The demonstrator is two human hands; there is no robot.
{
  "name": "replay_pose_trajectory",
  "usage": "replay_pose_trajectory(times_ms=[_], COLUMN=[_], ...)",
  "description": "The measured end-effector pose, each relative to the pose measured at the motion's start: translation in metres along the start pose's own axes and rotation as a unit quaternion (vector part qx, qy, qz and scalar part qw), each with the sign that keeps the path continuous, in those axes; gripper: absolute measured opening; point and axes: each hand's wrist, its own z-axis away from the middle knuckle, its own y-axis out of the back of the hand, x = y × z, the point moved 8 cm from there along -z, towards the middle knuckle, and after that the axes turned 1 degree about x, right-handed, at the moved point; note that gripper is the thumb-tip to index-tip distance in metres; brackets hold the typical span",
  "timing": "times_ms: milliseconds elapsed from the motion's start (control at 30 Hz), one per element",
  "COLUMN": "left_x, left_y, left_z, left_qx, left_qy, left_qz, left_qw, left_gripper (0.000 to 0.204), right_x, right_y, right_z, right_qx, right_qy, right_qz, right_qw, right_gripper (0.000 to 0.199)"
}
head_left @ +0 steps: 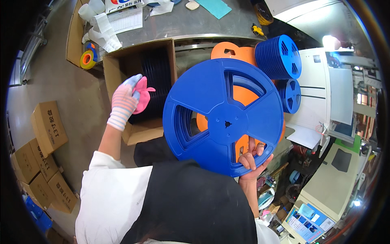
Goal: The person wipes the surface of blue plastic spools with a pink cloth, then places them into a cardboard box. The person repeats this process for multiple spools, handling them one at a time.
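Observation:
My left hand (126, 97), in a striped glove with grey-blue fingertips, is closed on a crumpled pink cloth (141, 96). It is over an open cardboard box (113, 73) in which dark reels (158, 71) stand on edge, packed in a row. A large blue plastic reel (195, 89) faces me, with more blue reels showing through its cut-outs. My bare right hand (252, 159) grips its lower right rim, fingers through the opening and thumb outside. Behind the reel are orange plates or flanges (227, 49), partly hidden.
Two stacks of blue reels (278, 57) stand at the right. A metal table (174, 26) at the back carries papers (126, 20) and a teal sheet (214, 7). A yellow tape roll (87, 60) is beside the box. Closed cartons (48, 126) stand on the floor at left; beige machinery (329, 183) is at right.

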Motion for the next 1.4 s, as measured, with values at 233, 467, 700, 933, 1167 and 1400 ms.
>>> replay_pose_trajectory(times_ms=[233,467,700,933,1167,1400], left_x=[0.031,0.112,0.121,0.111,0.066,0.063], left_y=[0.006,-0.02,-0.046,-0.029,-0.057,-0.057], left_z=[0.042,0.075,0.074,0.08,0.11,0.12], left_qx=[0.051,-0.045,-0.083,-0.069,-0.219,-0.251], left_qy=[-0.028,-0.264,-0.308,-0.223,0.217,0.239], left_qz=[0.041,-0.041,-0.071,0.172,0.746,0.775], left_qw=[0.997,0.963,0.945,0.957,0.59,0.528], left_gripper=[0.062,0.074,0.05,0.037,0.034,0.035], right_x=[0.006,0.007,0.004,-0.025,-0.041,-0.033], right_y=[-0.003,-0.012,-0.02,-0.002,0.012,0.028], right_z=[-0.016,-0.041,-0.058,-0.057,-0.043,-0.03], right_qx=[0.026,0.031,0.024,0.125,0.121,0.148], right_qy=[-0.016,-0.018,-0.033,0.046,0.075,0.069], right_qz=[-0.001,0.014,0.07,0.267,0.252,0.197], right_qw=[1.0,0.999,0.997,0.954,0.957,0.967], right_gripper=[0.044,0.043,0.058,0.059,0.051,0.052])
